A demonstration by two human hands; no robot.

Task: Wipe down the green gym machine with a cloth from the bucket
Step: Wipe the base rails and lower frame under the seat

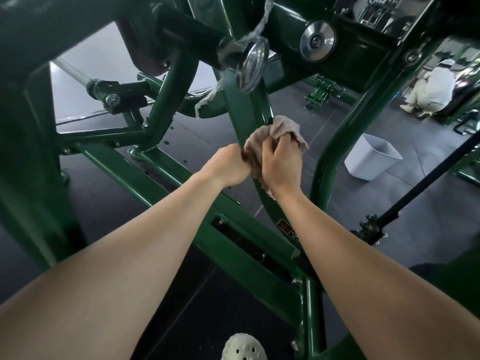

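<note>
Both hands meet on one curved bar [242,109] of the green machine [323,162], low between its frame tubes. The cloth [279,127] is wrapped around that bar, likely so one pull cleans front and sides together. The right hand [281,165] has its grip closed over the cloth against the bar. The left hand [228,166] has its grip curled on the cloth's near edge, seemingly to keep it taut. The bucket [363,165] stands on the floor [428,203] to the right, near but apart, probably for rinsing. I count two hands, one cloth, one bucket, two chrome discs [317,44] above, one frayed strip [207,100] dangling, one shoe [244,345] and one crouching person [431,89] beyond.
</note>
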